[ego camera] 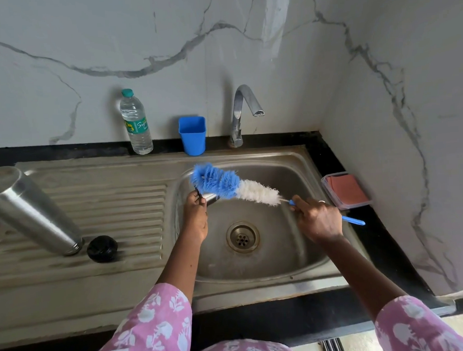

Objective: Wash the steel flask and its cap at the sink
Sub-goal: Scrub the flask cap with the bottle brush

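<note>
Leftward stands flask (29,212) — left hand (196,218) grips cap (211,198), right hand (317,219) brush (233,186).

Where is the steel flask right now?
In the head view, the steel flask stands mouth down on the ridged drainboard at the far left, with a black round stopper just right of its mouth.

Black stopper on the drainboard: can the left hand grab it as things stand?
Probably not straight away. The path across the drainboard looks free, with the black stopper lying uncovered beside the inverted steel flask, but the left hand is full: it grips the steel cap over the basin.
</note>
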